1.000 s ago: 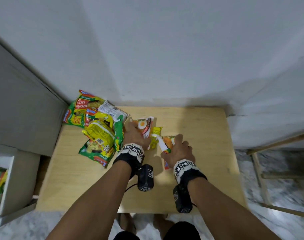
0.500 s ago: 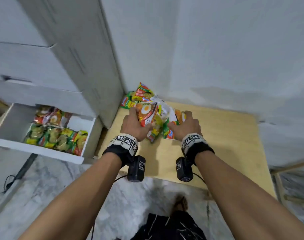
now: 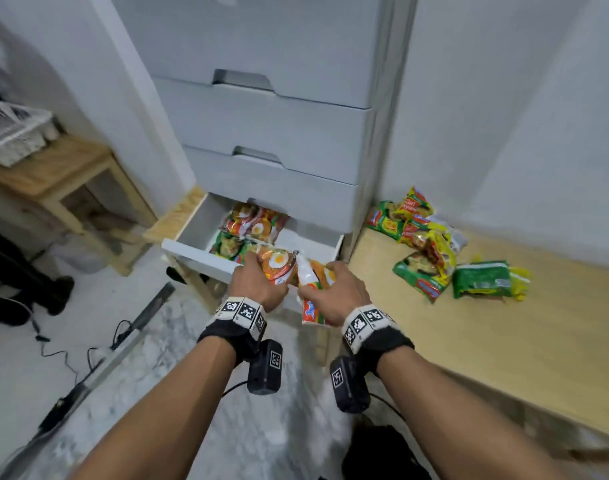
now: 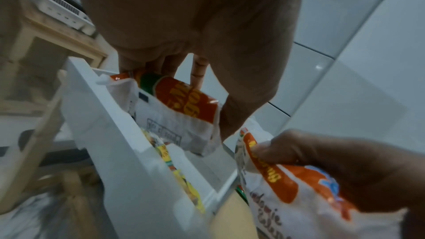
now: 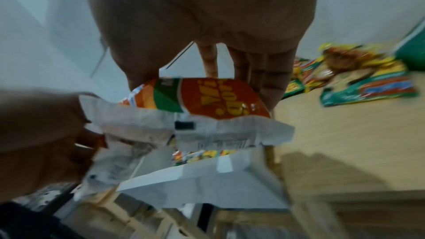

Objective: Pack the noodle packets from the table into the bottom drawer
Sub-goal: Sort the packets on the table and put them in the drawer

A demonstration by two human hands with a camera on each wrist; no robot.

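My left hand grips an orange noodle packet with an egg picture just over the front wall of the open bottom drawer. Beside it, my right hand grips a white and orange noodle packet at the drawer's right front corner. Rows of packets lie inside the drawer. In the left wrist view fingers and thumb clasp the packet above the drawer front. The right wrist view shows the other packet pinched likewise. A pile of packets stays on the wooden table.
Two shut grey drawers stack above the open one. A small wooden side table with a white basket stands at the left. Cables and a metal bar lie on the marble floor. A green packet lies apart from the pile.
Both hands lifted a packet each off the table and carried them left to the open bottom drawer. The view swung left with them.
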